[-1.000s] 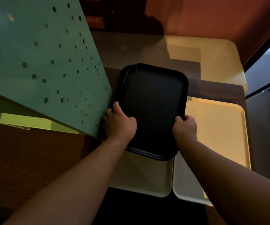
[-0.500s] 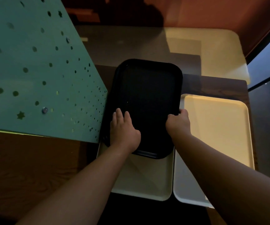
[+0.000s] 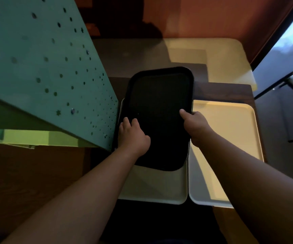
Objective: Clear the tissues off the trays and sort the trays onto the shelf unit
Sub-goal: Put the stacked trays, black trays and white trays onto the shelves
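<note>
A black tray (image 3: pixel 159 103) lies on top of a cream tray (image 3: pixel 156 187) in the middle of the view. My left hand (image 3: pixel 133 136) rests flat on the black tray's left part, fingers apart. At the tray's right rim my right hand (image 3: pixel 195 124) grips the edge, thumb on top. A second cream tray (image 3: pixel 230 138) sits beside them on the right, touching the lower one. The green perforated side panel of the shelf unit (image 3: pixel 45 71) stands close on the left. No tissues show.
The trays rest on a dark wooden table (image 3: pixel 221 92). Behind it is a pale table top (image 3: pixel 212 55) against a reddish wall. A dark floor strip and glass door are at the right. Wooden floor lies to the lower left.
The black tray has slid away from me over the cream tray. My left hand went from gripping its near corner to lying flat on it; my right hand moved up its right edge.
</note>
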